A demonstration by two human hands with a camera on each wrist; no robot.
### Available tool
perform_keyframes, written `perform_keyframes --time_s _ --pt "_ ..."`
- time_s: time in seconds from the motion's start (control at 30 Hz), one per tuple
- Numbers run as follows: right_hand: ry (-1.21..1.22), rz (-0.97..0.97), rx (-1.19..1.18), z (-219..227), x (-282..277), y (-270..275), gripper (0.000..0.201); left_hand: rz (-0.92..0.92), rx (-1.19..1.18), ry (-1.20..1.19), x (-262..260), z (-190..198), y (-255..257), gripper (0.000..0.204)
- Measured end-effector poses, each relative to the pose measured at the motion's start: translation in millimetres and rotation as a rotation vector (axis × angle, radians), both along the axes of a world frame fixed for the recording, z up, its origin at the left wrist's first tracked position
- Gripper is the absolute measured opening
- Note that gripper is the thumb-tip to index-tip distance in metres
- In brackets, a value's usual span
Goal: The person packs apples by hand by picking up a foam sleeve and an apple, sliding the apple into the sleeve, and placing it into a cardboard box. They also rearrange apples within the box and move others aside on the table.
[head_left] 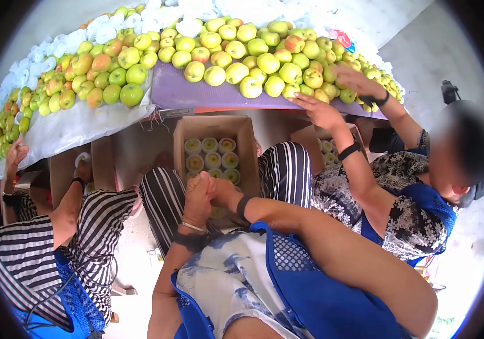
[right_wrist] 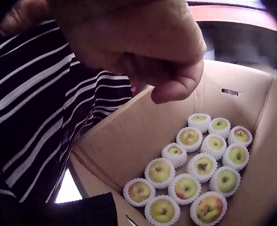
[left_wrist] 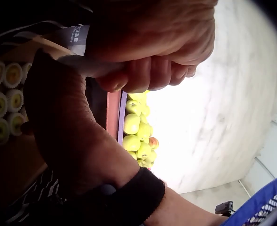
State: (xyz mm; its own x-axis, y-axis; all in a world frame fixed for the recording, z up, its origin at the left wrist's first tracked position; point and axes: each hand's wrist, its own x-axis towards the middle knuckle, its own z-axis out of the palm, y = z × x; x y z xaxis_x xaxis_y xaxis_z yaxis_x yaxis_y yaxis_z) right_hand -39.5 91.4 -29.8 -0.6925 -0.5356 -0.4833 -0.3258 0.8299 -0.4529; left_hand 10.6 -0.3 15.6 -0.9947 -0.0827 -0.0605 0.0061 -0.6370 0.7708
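Note:
In the head view my left hand (head_left: pixel 198 200) and right hand (head_left: pixel 225 191) meet closely above an open cardboard box (head_left: pixel 243 127). Inside stand apples (right_wrist: pixel 185 187) in white foam net sleeves, arranged in rows. The left wrist view shows the left hand's fingers (left_wrist: pixel 161 70) curled, with a pale translucent piece (left_wrist: pixel 93 67) at them; I cannot tell what it is. A light tag with print (left_wrist: pixel 77 40) shows beside that hand. The right hand's fingers (right_wrist: pixel 176 84) are curled in the right wrist view, and nothing shows between them.
A heap of green-yellow apples (head_left: pixel 250 87) covers the purple-edged table (head_left: pixel 188 93) ahead, with white foam nets (head_left: pixel 106 25) behind. To the right, a person (head_left: pixel 411 175) reaches to the apples. To the left, another person (head_left: pixel 33 243) works at a second box (head_left: pixel 64 164).

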Motion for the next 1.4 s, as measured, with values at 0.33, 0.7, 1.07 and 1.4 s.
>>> perform_keyframes --time_s 0.33,0.7,1.07,1.4 --pt "-0.102 -0.226 -0.2 11 -3 26 0.034 0.103 0.373 0.166 1 6 -20 0.061" --pt "-0.069 -0.192 -0.135 2 -19 50 0.038 0.041 -0.034 -0.112 7 -25 -24 0.026" --pt "-0.062 0.056 -0.014 51 -36 56 0.057 0.208 -0.293 -0.3 5 -20 -16 0.015" --pt "0.5 -0.295 -0.132 182 -140 106 0.053 0.156 -0.044 -0.396 -2 -29 -17 0.017"
